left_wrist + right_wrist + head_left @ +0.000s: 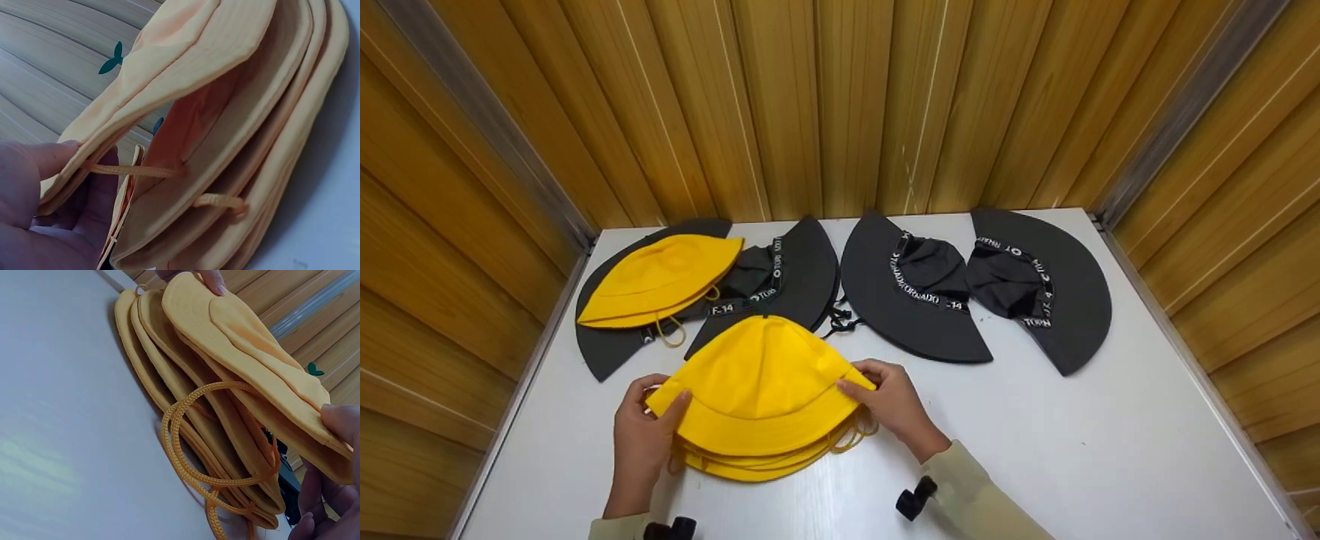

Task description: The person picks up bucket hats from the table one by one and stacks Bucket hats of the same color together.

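Observation:
A yellow bucket hat (pixel 761 382), folded flat with its crown away from me, is held at both brim ends. My left hand (pixel 645 424) pinches its left end, thumb on top and fingers beneath. At the right end my right hand (pixel 896 397) pinches the brim the same way. Under it lies a stack of more yellow hats (pixel 169 399), their brim edges layered on the white table. A looped yellow cord (pixel 180 433) hangs out by the right hand. In the left wrist view a small green leaf-shaped tab (pixel 112 59) sticks out from the held hat's top.
Several dark folded hats (pixel 919 300) with lettered bands lie along the back of the white table (pixel 1072 450). Another yellow hat (pixel 667 277) rests on the dark ones at back left. Ribbed wood-look walls (pixel 847 105) enclose the back and sides.

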A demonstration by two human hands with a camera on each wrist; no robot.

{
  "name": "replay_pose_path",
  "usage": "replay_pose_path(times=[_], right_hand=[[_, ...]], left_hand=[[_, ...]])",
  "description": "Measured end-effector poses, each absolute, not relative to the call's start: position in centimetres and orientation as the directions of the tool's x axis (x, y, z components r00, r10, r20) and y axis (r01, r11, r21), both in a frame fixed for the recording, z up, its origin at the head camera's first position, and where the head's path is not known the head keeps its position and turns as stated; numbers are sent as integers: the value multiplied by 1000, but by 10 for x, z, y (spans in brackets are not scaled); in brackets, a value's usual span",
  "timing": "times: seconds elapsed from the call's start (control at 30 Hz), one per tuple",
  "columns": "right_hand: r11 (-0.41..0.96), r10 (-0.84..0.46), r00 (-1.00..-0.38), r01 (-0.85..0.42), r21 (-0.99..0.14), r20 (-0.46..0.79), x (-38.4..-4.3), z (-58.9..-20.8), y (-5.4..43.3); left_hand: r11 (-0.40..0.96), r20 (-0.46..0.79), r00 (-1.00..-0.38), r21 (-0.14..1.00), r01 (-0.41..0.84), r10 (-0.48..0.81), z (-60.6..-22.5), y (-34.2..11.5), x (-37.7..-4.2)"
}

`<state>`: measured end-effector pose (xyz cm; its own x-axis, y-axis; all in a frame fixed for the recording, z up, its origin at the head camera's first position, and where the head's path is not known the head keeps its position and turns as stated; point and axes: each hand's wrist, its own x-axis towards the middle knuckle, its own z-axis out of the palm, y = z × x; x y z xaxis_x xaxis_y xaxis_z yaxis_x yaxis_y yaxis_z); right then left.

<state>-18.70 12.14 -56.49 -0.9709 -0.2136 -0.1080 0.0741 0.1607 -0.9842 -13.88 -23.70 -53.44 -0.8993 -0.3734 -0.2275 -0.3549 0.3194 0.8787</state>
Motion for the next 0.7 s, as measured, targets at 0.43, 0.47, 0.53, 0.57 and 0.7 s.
replay_pose_path(times=[0.43, 0.47, 0.53, 0.57, 0.7], right_hand=[[314, -171, -972, 99, -944, -159, -188, -566, 116], [324, -164, -973, 101, -941, -161, -188, -566, 116], [344, -151, -975, 105, -933, -166, -188, -565, 115], [353, -145, -975, 107, -929, -168, -188, -565, 115], [377, -124, -975, 126, -918, -185, -188, -565, 114]], left_hand=[[511, -245, -911, 765, -393, -333, -537, -248, -135], [514, -250, -910, 761, -396, -332, -537, -248, -135], [523, -260, -907, 750, -406, -332, -537, -248, -136], [527, -263, -906, 745, -409, -332, -537, -248, -136], [543, -272, -906, 731, -413, -324, -539, -246, -138]])
